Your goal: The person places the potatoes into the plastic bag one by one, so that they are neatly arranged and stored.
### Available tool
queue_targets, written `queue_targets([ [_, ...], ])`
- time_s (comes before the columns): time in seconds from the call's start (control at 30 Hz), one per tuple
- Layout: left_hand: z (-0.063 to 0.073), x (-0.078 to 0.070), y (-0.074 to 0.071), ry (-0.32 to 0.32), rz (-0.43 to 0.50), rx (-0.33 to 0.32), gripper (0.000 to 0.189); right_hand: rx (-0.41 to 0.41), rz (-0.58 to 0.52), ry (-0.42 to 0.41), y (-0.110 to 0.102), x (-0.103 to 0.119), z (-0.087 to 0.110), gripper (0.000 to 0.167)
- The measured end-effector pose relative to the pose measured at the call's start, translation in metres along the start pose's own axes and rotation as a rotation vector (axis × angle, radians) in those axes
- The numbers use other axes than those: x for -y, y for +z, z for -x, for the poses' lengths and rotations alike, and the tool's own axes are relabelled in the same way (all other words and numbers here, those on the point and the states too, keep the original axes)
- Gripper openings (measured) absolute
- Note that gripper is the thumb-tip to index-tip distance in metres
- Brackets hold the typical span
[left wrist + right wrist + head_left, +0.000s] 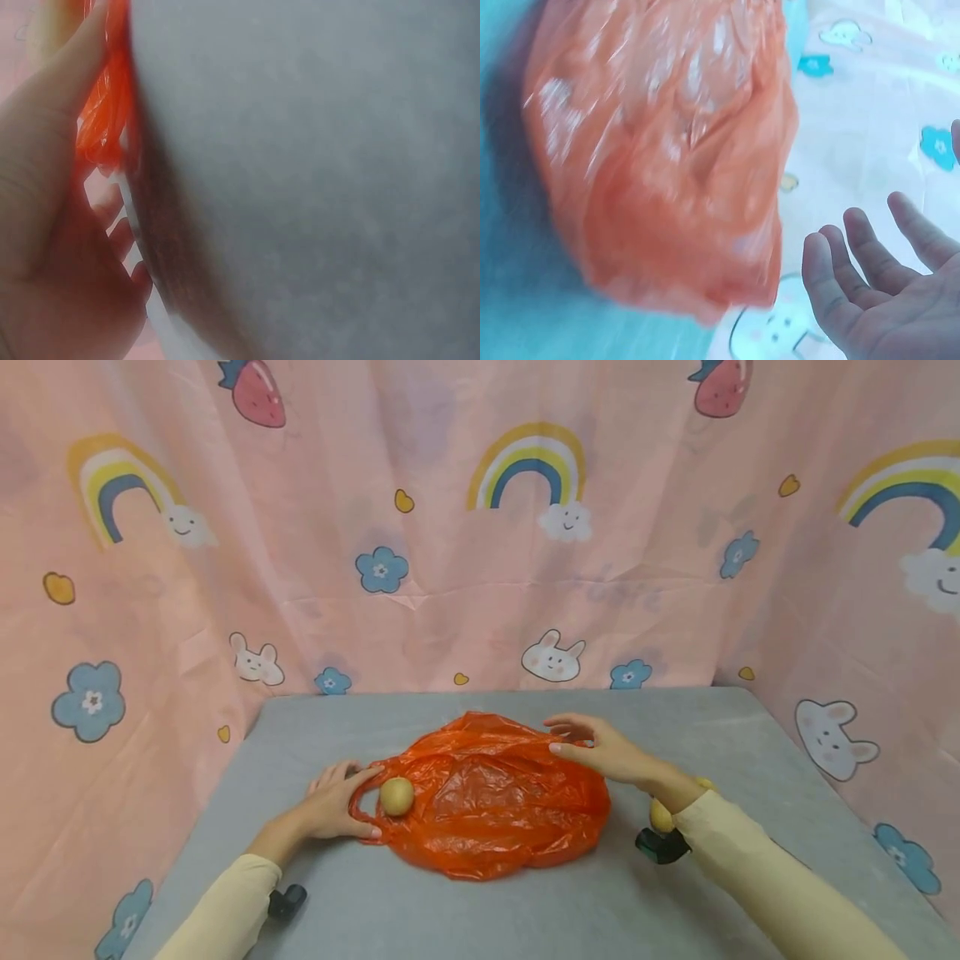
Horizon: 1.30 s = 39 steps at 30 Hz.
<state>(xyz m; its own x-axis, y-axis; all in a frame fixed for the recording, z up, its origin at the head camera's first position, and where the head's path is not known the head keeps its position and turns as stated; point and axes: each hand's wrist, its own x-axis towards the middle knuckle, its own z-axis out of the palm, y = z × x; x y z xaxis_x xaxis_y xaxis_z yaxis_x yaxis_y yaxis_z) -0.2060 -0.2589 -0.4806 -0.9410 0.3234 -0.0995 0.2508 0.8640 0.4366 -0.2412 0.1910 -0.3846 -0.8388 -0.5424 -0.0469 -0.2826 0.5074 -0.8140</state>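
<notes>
An orange plastic bag (510, 802) lies puffed out on the grey table, its handle end toward my left hand. A round yellowish fruit (397, 797) sits at that end, beside the handle opening. My left hand (335, 802) reaches the handles with thumb and fingers spread wide, the fingertips right at the orange plastic. In the left wrist view, bunched plastic (109, 112) runs along the thumb. My right hand (592, 747) hovers at the bag's far right edge, its fingers apart. The right wrist view shows that hand's loosely extended fingers with nothing in them, beside the bag.
Behind my right wrist, another yellow fruit (660, 816) is partly hidden by the forearm. Dark wrist-worn devices (288, 902) show under both sleeves. A pink patterned curtain (480, 593) hangs along the back and both sides of the grey table (420, 918).
</notes>
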Motion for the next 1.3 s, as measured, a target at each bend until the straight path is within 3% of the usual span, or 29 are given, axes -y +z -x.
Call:
queue_targets([
  [0.3,-0.001,0.002,0.001,-0.004,0.005,0.005,0.105,-0.086,0.071,0.028,-0.028,-0.021,0.021,0.049],
  [0.67,-0.002,0.002,0.001,-0.011,-0.011,0.013,0.105,-0.088,0.167,0.170,-0.061,-0.065,0.044,0.058],
  [1.3,-0.002,0.003,0.001,-0.020,-0.006,0.013,0.104,0.009,0.284,0.137,-0.073,-0.125,0.066,0.054],
])
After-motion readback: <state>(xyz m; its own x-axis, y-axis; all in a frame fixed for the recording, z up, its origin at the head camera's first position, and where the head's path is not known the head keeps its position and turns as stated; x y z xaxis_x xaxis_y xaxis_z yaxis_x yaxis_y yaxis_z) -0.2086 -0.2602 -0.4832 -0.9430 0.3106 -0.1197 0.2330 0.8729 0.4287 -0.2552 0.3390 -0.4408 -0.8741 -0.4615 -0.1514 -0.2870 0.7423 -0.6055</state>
